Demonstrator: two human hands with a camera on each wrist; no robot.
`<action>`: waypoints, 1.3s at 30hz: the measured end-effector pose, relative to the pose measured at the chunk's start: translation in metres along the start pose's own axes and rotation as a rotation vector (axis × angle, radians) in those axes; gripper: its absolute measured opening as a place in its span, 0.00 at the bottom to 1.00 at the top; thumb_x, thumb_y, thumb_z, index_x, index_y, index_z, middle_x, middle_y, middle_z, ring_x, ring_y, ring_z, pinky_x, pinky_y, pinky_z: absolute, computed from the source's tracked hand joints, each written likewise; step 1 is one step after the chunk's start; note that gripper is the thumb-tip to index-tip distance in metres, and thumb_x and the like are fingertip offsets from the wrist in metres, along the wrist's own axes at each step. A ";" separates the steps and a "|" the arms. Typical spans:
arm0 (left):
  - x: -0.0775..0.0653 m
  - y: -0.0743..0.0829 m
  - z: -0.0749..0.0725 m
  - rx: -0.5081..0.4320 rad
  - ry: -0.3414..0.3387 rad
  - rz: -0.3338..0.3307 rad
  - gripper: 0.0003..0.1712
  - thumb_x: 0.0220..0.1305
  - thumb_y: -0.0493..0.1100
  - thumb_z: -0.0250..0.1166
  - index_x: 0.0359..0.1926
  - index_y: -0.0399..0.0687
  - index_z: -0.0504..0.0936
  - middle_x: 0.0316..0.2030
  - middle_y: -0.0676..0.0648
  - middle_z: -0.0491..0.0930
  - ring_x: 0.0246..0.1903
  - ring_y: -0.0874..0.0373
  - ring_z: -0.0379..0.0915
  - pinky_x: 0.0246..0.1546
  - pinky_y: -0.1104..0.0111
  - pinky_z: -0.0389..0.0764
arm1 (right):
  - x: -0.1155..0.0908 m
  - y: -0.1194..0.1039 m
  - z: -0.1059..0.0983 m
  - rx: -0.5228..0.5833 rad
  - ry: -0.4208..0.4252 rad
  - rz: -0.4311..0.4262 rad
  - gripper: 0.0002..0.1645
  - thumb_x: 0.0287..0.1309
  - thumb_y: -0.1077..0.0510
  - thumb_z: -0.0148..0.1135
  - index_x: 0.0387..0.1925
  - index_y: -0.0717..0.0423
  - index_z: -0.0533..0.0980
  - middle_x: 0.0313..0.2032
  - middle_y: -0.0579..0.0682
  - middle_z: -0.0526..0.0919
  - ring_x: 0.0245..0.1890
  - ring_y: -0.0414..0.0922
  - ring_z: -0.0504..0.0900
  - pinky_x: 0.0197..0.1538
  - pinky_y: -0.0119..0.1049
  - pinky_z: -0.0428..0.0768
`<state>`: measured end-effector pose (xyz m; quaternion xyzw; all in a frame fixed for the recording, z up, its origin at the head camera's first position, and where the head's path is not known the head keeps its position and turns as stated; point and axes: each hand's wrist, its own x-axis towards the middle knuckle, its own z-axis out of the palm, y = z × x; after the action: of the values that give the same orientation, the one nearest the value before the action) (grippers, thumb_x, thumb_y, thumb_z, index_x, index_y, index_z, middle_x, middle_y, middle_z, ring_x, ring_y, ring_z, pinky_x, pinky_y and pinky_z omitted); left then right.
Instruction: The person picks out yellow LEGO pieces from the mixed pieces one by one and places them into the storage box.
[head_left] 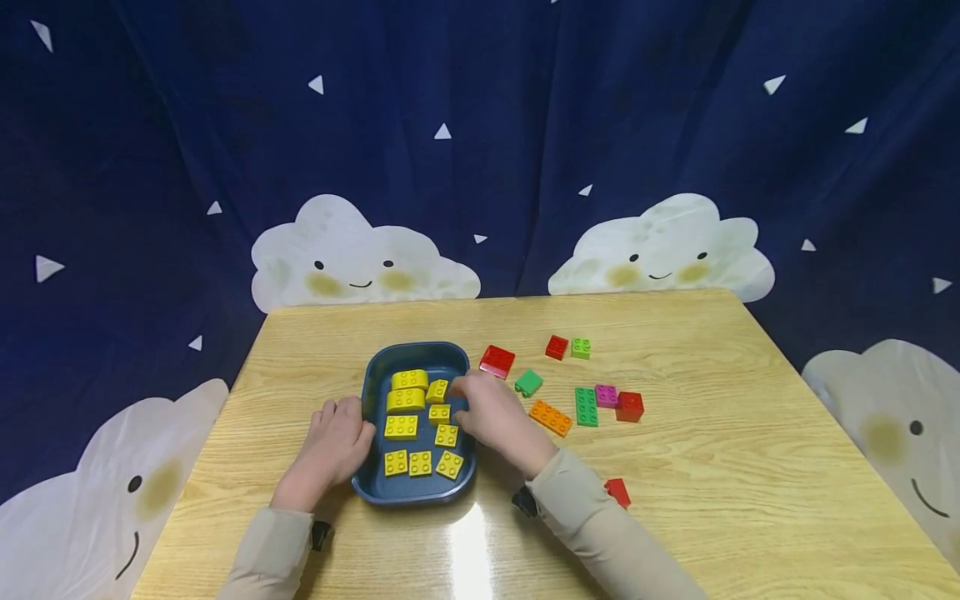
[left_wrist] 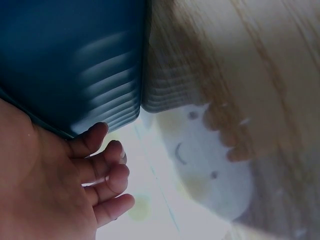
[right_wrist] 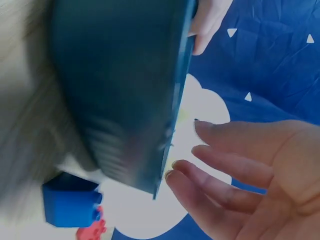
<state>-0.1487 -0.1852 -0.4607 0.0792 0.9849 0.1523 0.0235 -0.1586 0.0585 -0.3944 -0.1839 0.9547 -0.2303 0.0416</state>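
Note:
A dark blue tray (head_left: 414, 500) holds several yellow toy bricks (head_left: 401, 427), lying studs up in loose columns. At its left rim is my left hand (head_left: 333, 442), its fingers loosely bent beside the outer wall (left_wrist: 100, 75) in the left wrist view, with nothing seen between them. My right hand (head_left: 498, 417) reaches over the tray's right rim, fingertips above the inside, close to a small yellow brick (head_left: 439, 414). In the right wrist view the fingers (right_wrist: 220, 170) are spread and slightly bent near the rim, and no brick shows in them.
Right of the tray lie a flat red brick (head_left: 497, 361), a green brick (head_left: 528, 383), an orange brick (head_left: 551, 417), a long green brick (head_left: 587, 407), a magenta brick (head_left: 607, 395) and several others. Another red brick (head_left: 618, 492) lies beside my right sleeve. A dark curtain (head_left: 517, 150) hangs behind the table.

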 end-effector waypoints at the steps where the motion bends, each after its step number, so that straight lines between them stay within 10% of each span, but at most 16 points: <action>1: 0.000 0.000 0.000 0.001 0.001 0.001 0.13 0.63 0.46 0.48 0.41 0.40 0.67 0.32 0.46 0.64 0.36 0.49 0.57 0.38 0.58 0.57 | -0.001 0.002 0.000 0.002 0.007 0.010 0.20 0.48 0.60 0.69 0.46 0.57 0.80 0.37 0.50 0.79 0.34 0.43 0.74 0.40 0.35 0.76; 24: 0.000 -0.001 0.001 0.009 0.009 0.007 0.13 0.63 0.46 0.48 0.40 0.40 0.66 0.32 0.46 0.64 0.36 0.49 0.57 0.38 0.58 0.57 | -0.020 0.022 0.035 0.025 0.089 0.031 0.36 0.54 0.56 0.63 0.61 0.69 0.66 0.50 0.62 0.79 0.44 0.48 0.81 0.44 0.41 0.79; 31: 0.000 0.000 0.001 0.005 -0.005 -0.003 0.13 0.63 0.46 0.48 0.41 0.40 0.66 0.33 0.46 0.64 0.37 0.49 0.57 0.38 0.58 0.57 | -0.027 0.020 0.047 0.047 0.081 0.066 0.41 0.56 0.56 0.60 0.67 0.69 0.56 0.24 0.51 0.79 0.18 0.39 0.73 0.19 0.31 0.71; 39: 0.000 0.001 0.000 0.004 0.002 -0.005 0.14 0.63 0.46 0.48 0.41 0.39 0.66 0.33 0.45 0.64 0.37 0.48 0.57 0.39 0.57 0.58 | -0.027 0.021 0.051 0.075 0.106 0.055 0.40 0.57 0.57 0.58 0.67 0.69 0.55 0.16 0.45 0.69 0.14 0.38 0.70 0.16 0.30 0.67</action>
<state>-0.1485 -0.1848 -0.4601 0.0769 0.9854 0.1502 0.0228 -0.1319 0.0642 -0.4496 -0.1436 0.9510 -0.2739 0.0040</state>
